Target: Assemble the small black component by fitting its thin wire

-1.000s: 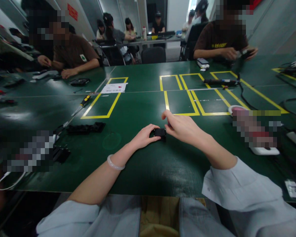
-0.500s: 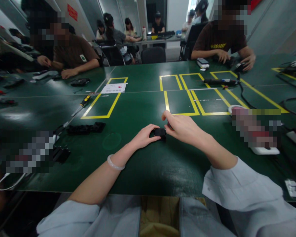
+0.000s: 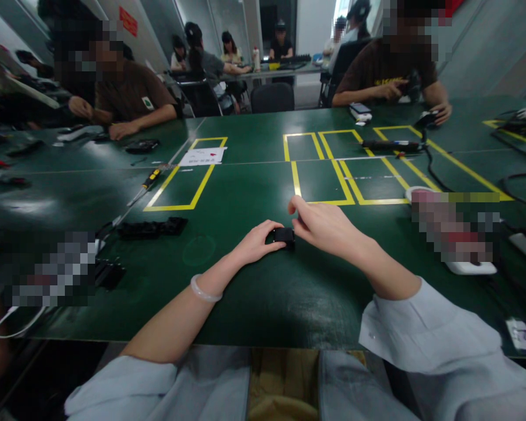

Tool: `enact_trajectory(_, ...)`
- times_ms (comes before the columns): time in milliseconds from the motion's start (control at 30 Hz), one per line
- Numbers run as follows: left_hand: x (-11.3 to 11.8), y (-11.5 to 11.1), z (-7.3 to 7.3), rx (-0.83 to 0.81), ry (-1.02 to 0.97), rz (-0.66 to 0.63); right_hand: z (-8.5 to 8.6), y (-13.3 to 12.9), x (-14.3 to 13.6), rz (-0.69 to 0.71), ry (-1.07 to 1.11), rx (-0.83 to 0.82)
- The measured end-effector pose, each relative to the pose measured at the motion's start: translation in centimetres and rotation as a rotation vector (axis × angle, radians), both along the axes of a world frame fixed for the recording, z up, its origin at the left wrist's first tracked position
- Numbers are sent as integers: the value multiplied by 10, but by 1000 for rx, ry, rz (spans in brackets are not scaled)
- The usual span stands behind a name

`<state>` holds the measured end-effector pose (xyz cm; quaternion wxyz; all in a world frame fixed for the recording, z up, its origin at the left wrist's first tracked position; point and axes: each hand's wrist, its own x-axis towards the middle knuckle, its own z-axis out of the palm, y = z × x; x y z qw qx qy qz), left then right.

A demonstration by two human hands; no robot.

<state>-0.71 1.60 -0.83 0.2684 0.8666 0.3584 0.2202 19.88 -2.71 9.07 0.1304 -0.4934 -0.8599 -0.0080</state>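
A small black block-like part (image 3: 284,235) rests on the green table (image 3: 245,298) in front of me. My left hand (image 3: 258,241) is closed on it from the left, thumb on the near side and fingers on the far side. At its right end is my right hand (image 3: 326,228), with fingers curled and pinched and the index finger raised in a bend. Its fingertips are partly hidden, and whatever they hold, if anything, cannot be made out.
Left of my hands lie a black strip-shaped part (image 3: 153,227) and a yellow-black screwdriver (image 3: 151,179). Yellow tape (image 3: 328,203) marks rectangles farther off. A blurred-out phone-like object (image 3: 473,268) lies to the right. Across the table, co-workers (image 3: 134,96) sit with cables and parts.
My hands and the black part stay almost still. The co-worker at the far right has shifted their arms and moved their hands apart.
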Motion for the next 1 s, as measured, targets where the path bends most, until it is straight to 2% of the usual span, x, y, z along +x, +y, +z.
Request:
enact_trajectory(267, 0, 1, 0, -4, 12, -2, 3, 1, 0, -32, -84, -47)
enact_trajectory(600, 1, 0, 1, -1, 9, 2, 2, 0, 0, -1, -7, -41)
enact_trajectory(800, 1, 0, 1, -3, 8, 3, 2, 1, -1, -20, -73, -43)
enact_trajectory(1000, 1, -1, 2, -8, 2, -5, 3, -1, -1, 14, -17, -28)
